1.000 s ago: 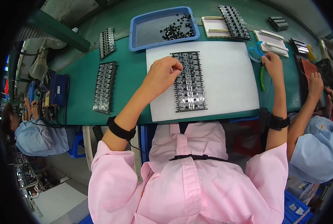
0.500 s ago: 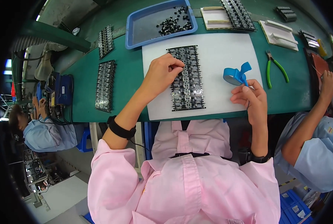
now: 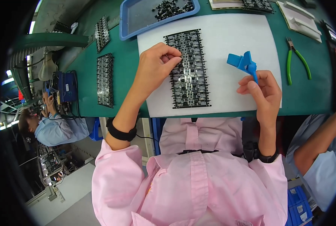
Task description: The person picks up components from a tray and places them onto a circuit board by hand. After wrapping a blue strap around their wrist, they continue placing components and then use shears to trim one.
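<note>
A black and silver circuit board panel (image 3: 190, 71), densely covered with small parts, lies upright in the picture on a white sheet (image 3: 228, 34). My left hand (image 3: 155, 67) is at the panel's left edge, in its upper half, thumb and forefinger pinched together. Whatever sits between those fingertips is hidden. To the right of the panel, my right hand (image 3: 266, 94) is raised over the sheet. Its thumb and fingers close on the narrow stem of a blue plastic piece (image 3: 244, 63) with broad flat tabs, which points up and away from me.
Beyond the sheet stands a blue tray (image 3: 128, 32) with small black parts. Two more panels, one nearer (image 3: 105, 81) and one farther (image 3: 102, 34), lie at left. Green-handled cutters (image 3: 297, 62) and a white fixture (image 3: 299, 20) are at right. Co-workers sit on both sides.
The view has shifted, so the tray and far fixtures sit higher in the picture. The blue piece has turned in my right hand. My left hand stays pinched at the panel's left edge.
</note>
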Demonstrator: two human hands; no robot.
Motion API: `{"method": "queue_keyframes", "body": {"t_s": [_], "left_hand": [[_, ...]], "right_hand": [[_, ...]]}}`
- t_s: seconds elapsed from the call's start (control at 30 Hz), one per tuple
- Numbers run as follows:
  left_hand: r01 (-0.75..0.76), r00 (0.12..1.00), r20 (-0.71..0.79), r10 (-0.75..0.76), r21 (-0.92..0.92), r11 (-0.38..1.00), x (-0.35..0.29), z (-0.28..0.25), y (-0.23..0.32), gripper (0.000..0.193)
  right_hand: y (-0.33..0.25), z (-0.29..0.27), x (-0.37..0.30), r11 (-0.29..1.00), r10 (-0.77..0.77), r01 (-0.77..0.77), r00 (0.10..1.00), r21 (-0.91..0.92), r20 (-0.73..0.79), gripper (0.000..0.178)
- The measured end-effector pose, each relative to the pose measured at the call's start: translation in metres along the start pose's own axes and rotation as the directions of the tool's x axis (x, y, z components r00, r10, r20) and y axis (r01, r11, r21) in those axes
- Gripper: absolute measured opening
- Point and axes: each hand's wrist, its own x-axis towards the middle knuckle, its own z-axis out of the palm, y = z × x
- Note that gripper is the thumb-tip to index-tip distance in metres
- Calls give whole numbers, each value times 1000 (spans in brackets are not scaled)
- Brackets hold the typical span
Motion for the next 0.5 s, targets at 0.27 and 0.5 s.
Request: {"method": "queue_keyframes", "body": {"t_s": [0.27,0.5], "left_hand": [[22,1000,-7,-21,47,999,10,7,1,9],[-130,991,-8,135,219,967,17,16,2,8]], "right_hand": [[7,-7,10,999,-28,28,1000,28,1,14],[13,-11,19,999,-25,25,1000,36,1,14]]}}
